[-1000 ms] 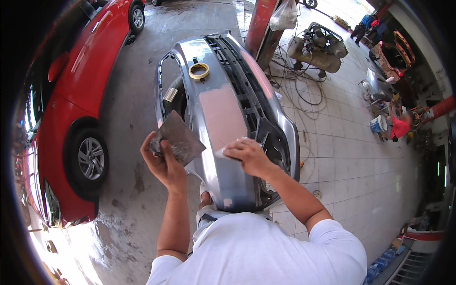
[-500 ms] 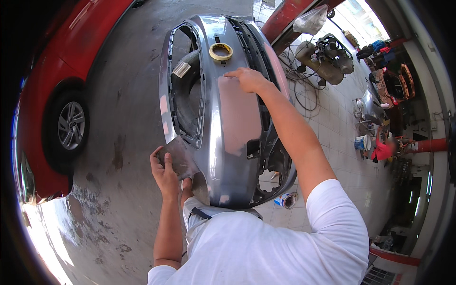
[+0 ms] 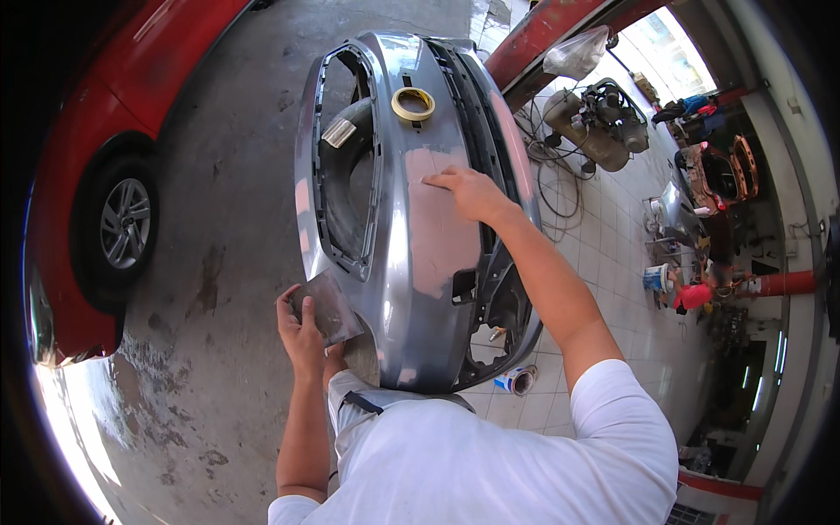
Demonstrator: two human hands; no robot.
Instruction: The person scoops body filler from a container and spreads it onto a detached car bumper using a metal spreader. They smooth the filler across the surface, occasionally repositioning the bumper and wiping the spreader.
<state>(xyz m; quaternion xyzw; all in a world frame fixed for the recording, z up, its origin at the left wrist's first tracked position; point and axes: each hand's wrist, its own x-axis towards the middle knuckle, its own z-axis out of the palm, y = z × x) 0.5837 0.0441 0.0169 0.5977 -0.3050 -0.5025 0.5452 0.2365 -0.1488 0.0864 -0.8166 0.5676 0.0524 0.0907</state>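
A grey car bumper [image 3: 402, 324] lies in front of me, with a long patch of pink filler [image 3: 442, 245] on its upper surface. My right hand [image 3: 477, 196] reaches over that patch. Its index finger is stretched out and touches the pink surface, and no tool shows in it. By the bumper's near left corner, my left hand [image 3: 302, 328] grips a thin, square, grey-brown plate [image 3: 332, 311] by its edge, the thumb on top. Farther up the bumper rests a yellow roll of masking tape [image 3: 428, 108].
Under the bumper's opening lies a dark tyre [image 3: 350, 206] with a silvery cylinder [image 3: 339, 133] on it. A red car [image 3: 87, 175] stands left. An air compressor [image 3: 591, 131] with hoses is right. An open can [image 3: 521, 380] sits near the bumper. Another person [image 3: 693, 295] is far right.
My right hand has moved toward me along the pink patch, from its far end to farther down. The left hand still holds the plate, now turned slightly flatter to view.
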